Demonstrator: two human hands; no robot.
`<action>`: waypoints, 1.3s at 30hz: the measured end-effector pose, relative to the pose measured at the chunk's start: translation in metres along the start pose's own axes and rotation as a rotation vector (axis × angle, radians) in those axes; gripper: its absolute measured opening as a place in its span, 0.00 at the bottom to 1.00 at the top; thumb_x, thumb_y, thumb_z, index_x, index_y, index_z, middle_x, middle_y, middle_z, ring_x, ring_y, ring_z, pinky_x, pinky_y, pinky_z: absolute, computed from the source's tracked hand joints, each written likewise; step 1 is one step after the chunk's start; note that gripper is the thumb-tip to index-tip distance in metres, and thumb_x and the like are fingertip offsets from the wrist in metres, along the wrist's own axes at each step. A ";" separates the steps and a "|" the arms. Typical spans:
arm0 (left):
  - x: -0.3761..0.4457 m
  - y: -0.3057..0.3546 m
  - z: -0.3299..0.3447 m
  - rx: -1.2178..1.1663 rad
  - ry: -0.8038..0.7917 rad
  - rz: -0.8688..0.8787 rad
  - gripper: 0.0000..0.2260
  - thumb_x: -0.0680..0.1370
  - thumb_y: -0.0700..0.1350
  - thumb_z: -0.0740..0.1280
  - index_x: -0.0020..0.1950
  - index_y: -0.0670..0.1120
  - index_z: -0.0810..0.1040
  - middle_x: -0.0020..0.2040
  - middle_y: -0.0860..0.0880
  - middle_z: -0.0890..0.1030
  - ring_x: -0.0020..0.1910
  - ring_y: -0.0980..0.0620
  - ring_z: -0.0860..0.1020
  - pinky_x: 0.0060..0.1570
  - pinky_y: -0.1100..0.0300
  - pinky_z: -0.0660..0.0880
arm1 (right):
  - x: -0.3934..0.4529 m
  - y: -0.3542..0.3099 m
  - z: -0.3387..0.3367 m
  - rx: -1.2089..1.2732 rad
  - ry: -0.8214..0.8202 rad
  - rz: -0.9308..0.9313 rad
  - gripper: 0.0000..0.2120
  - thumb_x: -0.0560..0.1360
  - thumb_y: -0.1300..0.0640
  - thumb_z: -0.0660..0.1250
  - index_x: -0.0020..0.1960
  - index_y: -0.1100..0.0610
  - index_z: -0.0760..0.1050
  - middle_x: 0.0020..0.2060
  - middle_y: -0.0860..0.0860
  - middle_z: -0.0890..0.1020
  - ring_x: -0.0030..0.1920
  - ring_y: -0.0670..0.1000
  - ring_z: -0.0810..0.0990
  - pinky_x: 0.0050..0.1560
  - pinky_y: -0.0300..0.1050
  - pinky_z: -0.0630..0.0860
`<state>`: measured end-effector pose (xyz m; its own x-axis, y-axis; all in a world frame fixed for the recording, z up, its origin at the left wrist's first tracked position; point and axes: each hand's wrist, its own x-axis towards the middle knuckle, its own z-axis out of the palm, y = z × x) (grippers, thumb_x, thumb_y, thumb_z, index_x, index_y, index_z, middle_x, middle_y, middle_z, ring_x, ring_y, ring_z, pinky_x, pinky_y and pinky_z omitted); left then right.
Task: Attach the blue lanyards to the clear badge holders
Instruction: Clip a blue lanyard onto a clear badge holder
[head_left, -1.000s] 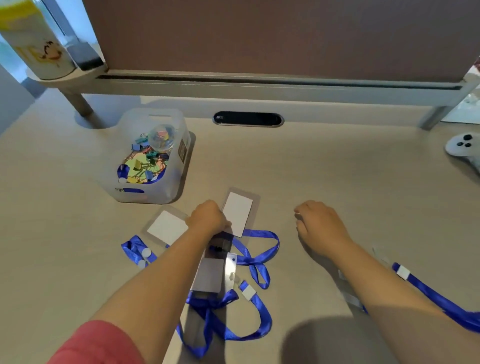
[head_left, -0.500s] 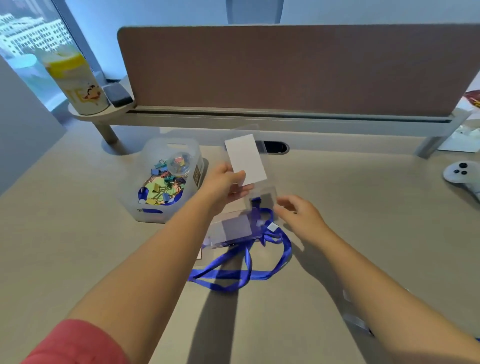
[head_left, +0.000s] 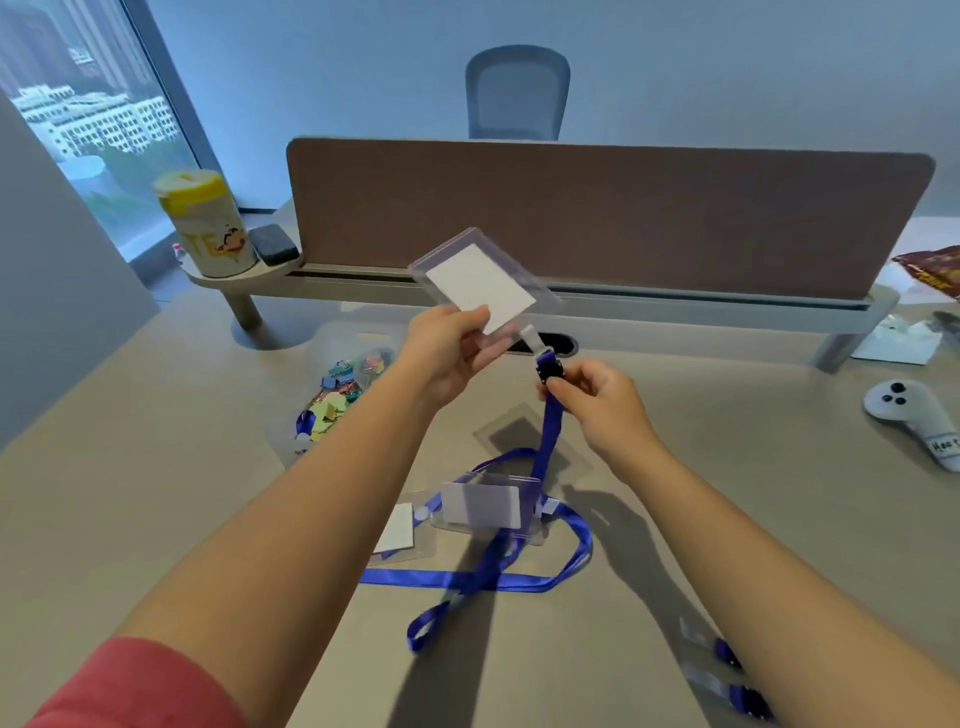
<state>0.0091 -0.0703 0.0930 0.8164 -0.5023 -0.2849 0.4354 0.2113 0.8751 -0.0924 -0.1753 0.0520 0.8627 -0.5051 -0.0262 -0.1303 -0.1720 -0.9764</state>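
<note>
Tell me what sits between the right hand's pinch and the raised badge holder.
In the head view, the lanyard's black clip and clear strap tab span from the right hand to the badge holder.

Just above the frame's centre, a clear badge holder (head_left: 480, 285) with a white card inside is held up tilted, with one lower corner in the left hand (head_left: 448, 349). Just right of it, a blue lanyard (head_left: 546, 441) rises taut from the surface (head_left: 156, 467), its black clip and clear strap tip touching the holder's lower edge. At lower centre a second holder (head_left: 488, 505) lies flat among blue loops.
</note>
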 end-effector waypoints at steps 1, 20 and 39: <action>0.000 0.002 -0.001 -0.037 0.024 -0.004 0.02 0.78 0.35 0.59 0.47 0.39 0.70 0.40 0.44 0.79 0.35 0.54 0.82 0.30 0.65 0.80 | 0.000 -0.006 -0.001 0.047 0.019 -0.010 0.05 0.77 0.66 0.59 0.50 0.62 0.73 0.44 0.58 0.79 0.38 0.49 0.77 0.41 0.34 0.76; -0.024 0.030 0.003 0.407 0.103 -0.108 0.17 0.79 0.45 0.58 0.65 0.37 0.66 0.51 0.40 0.78 0.41 0.48 0.78 0.33 0.60 0.78 | 0.011 -0.053 -0.003 -0.437 0.010 -0.265 0.10 0.78 0.61 0.58 0.52 0.63 0.76 0.39 0.53 0.77 0.32 0.46 0.75 0.35 0.37 0.75; -0.025 -0.003 0.008 1.470 0.024 0.616 0.11 0.77 0.44 0.61 0.58 0.43 0.76 0.55 0.43 0.81 0.53 0.47 0.78 0.53 0.58 0.74 | 0.008 -0.047 -0.010 -0.375 0.034 -0.224 0.07 0.76 0.56 0.62 0.40 0.57 0.72 0.34 0.50 0.76 0.40 0.51 0.75 0.38 0.39 0.72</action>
<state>-0.0160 -0.0652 0.1012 0.7335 -0.6336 0.2459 -0.6655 -0.5963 0.4489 -0.0839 -0.1800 0.0998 0.8739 -0.4473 0.1903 -0.1160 -0.5721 -0.8120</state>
